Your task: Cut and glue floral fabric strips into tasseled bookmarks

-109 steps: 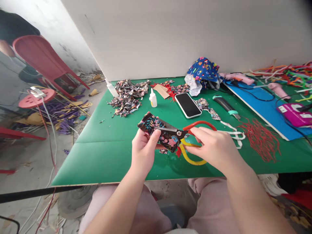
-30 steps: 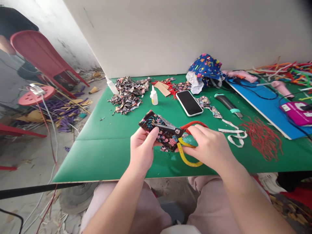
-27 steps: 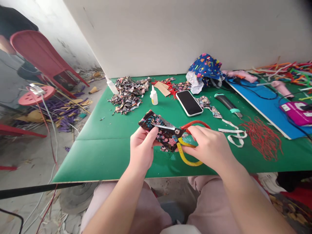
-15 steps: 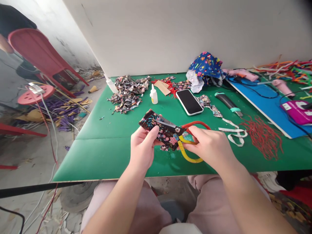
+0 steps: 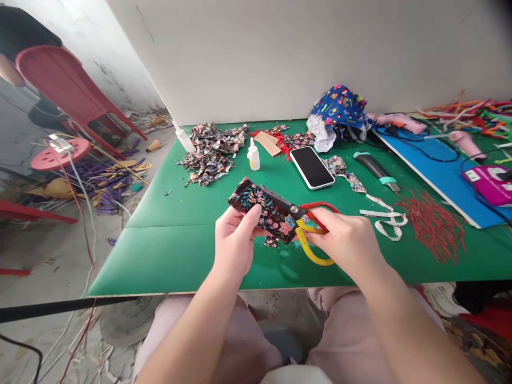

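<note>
My left hand (image 5: 236, 237) pinches a piece of dark floral fabric (image 5: 276, 221) near its left end, thumb on top. In my right hand (image 5: 348, 234) are scissors (image 5: 295, 209) with one red and one yellow handle, fingers through the loops. Their blades point left and lie along the upper edge of the fabric; whether they grip cloth I cannot tell. A small floral scrap (image 5: 271, 241) lies on the green table below the fabric. Beyond my hands stand a small white glue bottle (image 5: 253, 156) and a smartphone (image 5: 312, 167) lying flat.
Cloth scraps (image 5: 212, 152) are heaped at the back left beside another white bottle (image 5: 184, 140). To the right lie a utility knife (image 5: 376, 169), red threads (image 5: 434, 226), a blue board (image 5: 420, 170) and pink glue guns (image 5: 466, 144). A person sits on a red chair (image 5: 60, 88) at far left.
The scissors have shifted from across the fabric's face to its upper edge, their blades now closer together. My left hand keeps hold of the fabric in nearly the same place.
</note>
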{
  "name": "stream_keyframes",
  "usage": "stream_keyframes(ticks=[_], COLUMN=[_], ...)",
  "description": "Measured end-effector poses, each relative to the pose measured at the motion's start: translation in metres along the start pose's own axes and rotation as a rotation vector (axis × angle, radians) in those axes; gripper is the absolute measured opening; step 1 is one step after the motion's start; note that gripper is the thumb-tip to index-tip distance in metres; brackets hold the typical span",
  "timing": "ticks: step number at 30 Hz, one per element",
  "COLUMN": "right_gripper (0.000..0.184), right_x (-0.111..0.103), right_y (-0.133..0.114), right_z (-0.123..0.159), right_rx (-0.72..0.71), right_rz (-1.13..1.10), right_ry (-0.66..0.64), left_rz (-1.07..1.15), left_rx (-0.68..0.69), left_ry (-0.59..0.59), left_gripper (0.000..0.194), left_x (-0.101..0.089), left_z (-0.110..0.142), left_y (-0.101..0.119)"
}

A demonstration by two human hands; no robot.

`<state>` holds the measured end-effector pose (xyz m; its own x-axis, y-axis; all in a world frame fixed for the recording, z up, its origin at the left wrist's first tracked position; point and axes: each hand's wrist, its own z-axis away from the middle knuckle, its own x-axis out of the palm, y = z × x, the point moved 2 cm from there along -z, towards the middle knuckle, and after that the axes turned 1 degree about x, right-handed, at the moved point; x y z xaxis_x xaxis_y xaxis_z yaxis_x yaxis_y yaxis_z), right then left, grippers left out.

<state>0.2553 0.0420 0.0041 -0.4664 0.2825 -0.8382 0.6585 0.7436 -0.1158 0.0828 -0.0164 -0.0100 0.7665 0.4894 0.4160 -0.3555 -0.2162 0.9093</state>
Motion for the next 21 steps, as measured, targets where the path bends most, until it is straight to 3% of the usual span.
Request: stream_keyframes(ticks=[4,7,10,15,21], right_gripper=[0.021,0.028,0.032,0.026,0.020], right_x=[0.002,0.004,0.008,0.008,0.005], right_y=[0.012,0.016,0.007,-0.010,-0.010], right_z=[-0.001,-0.002,-0.002,-0.004,-0.003], right_rx=[0.266,0.436,0.461,0.498,0.458], right_rz=[-0.438,-0.761,-1.000,-0.959,-0.838], right_ry=[-0.215,-0.208,-0.198,-0.149,-0.115], left_rz=[0.039,0.076,0.108,0.112,0.080], left_rx=[0.029,0.018,-0.008,-0.040,-0.008], left_ry=[-0.017,-0.009,-0.044,-0.075,-0.062], left_gripper=[0.013,0.014,0.013,0.013,0.018], left_x=[-0.001,0.001,0.006,0.010,0.007], left_z=[-0.001,0.000,0.001,0.004,0.002], left_y=[0.001,0.001,-0.001,-0.003,-0.004])
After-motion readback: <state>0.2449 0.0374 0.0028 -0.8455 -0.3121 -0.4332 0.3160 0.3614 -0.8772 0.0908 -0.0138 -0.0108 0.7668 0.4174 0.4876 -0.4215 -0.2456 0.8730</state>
